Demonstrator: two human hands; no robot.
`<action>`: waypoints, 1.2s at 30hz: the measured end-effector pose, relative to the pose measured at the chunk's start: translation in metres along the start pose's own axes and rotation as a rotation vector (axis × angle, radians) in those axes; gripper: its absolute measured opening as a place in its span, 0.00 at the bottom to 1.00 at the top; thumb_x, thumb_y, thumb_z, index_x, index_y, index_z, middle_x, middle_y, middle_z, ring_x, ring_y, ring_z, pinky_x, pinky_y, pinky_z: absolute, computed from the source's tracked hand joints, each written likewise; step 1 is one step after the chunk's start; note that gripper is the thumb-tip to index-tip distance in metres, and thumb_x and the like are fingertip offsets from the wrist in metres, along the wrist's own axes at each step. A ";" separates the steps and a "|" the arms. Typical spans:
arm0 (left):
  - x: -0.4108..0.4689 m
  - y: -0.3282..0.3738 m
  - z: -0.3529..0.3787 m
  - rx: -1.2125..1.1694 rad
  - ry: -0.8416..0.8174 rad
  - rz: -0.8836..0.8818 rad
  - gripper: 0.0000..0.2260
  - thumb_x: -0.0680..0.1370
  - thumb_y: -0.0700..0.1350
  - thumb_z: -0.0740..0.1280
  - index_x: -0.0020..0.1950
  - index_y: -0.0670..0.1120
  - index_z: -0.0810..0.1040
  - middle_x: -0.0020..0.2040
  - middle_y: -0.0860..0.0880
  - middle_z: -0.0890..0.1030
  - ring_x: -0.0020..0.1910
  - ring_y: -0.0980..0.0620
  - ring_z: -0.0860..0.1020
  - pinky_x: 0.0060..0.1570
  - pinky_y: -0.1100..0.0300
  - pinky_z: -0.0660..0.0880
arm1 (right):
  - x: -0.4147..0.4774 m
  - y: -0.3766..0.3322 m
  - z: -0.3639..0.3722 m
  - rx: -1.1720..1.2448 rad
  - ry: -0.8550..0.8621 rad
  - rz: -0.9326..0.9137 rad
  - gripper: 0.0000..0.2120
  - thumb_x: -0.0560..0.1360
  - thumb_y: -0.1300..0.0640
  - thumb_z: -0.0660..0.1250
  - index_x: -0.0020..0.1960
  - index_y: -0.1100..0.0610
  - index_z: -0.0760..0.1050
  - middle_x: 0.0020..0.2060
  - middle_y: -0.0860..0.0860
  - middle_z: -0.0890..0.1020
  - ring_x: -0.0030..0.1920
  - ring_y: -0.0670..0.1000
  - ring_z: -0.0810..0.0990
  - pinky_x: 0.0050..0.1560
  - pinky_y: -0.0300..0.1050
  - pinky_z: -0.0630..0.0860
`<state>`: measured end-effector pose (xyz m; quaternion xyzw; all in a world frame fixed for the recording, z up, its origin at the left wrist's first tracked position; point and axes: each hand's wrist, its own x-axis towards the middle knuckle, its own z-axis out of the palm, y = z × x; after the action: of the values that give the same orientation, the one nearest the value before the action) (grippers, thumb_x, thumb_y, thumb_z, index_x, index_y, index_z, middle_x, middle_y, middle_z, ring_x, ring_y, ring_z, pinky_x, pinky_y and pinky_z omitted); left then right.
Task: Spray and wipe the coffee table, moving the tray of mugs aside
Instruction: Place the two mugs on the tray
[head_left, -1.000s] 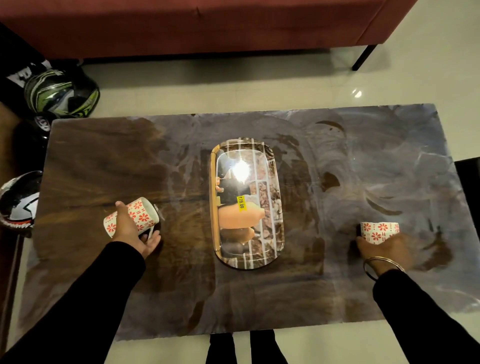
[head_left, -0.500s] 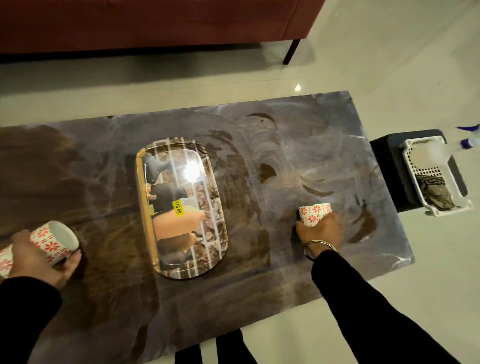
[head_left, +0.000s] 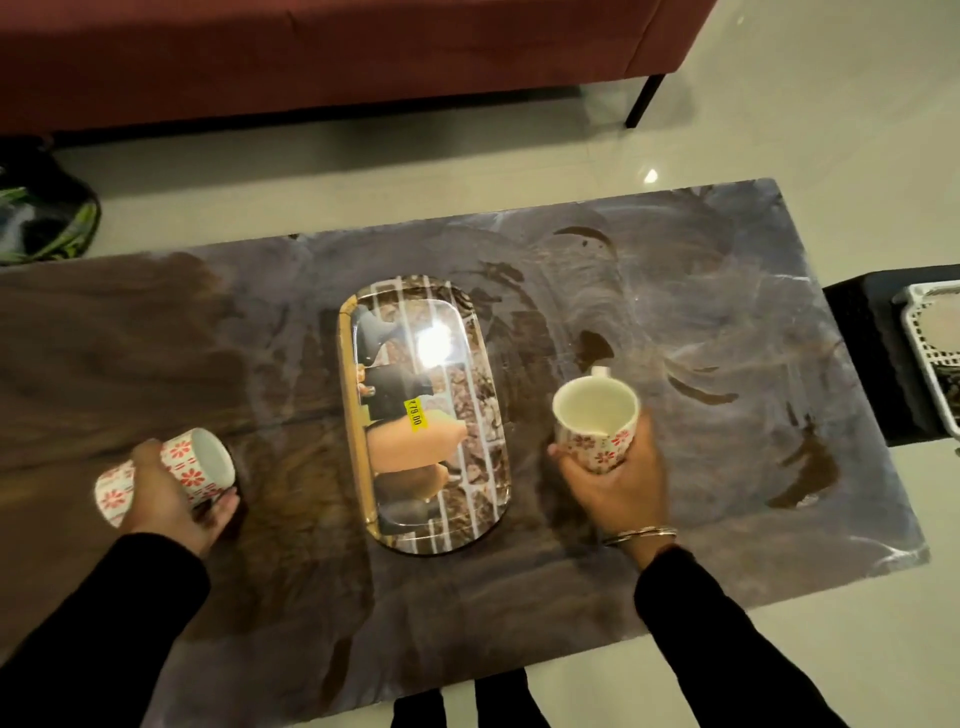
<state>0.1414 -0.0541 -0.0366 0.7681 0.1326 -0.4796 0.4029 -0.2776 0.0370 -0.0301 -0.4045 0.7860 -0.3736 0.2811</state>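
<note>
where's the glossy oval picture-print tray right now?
Head view: the glossy oval tray lies mid dark coffee table, between the left hand, gripping the tilted flowered mug, and the right hand, gripping the second flowered mug.

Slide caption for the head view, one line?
Head view: left hand holds the left mug, right hand the right mug, flanking the bare tray on the streaked table.
</note>
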 end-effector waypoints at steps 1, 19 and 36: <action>0.004 -0.001 0.001 0.008 0.017 0.022 0.25 0.70 0.67 0.69 0.57 0.52 0.73 0.48 0.50 0.78 0.59 0.47 0.78 0.54 0.50 0.78 | -0.009 -0.011 0.014 0.092 -0.054 -0.054 0.38 0.61 0.47 0.83 0.66 0.48 0.71 0.54 0.39 0.81 0.54 0.41 0.81 0.52 0.33 0.76; 0.010 -0.004 0.003 0.028 -0.018 0.012 0.29 0.73 0.70 0.68 0.61 0.49 0.71 0.46 0.47 0.80 0.54 0.46 0.80 0.58 0.50 0.78 | -0.049 -0.019 0.121 0.184 -0.370 -0.192 0.43 0.54 0.38 0.85 0.63 0.38 0.68 0.60 0.33 0.76 0.60 0.39 0.77 0.58 0.29 0.70; -0.027 -0.012 0.041 0.239 0.135 0.729 0.35 0.54 0.68 0.81 0.53 0.59 0.70 0.46 0.58 0.82 0.42 0.58 0.84 0.43 0.49 0.85 | -0.044 -0.011 0.089 0.269 -0.364 -0.273 0.51 0.65 0.26 0.71 0.74 0.61 0.66 0.69 0.56 0.73 0.69 0.57 0.75 0.67 0.59 0.74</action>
<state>0.0946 -0.0721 -0.0285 0.8361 -0.1795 -0.2657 0.4451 -0.1843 0.0374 -0.0650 -0.5265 0.6039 -0.4302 0.4160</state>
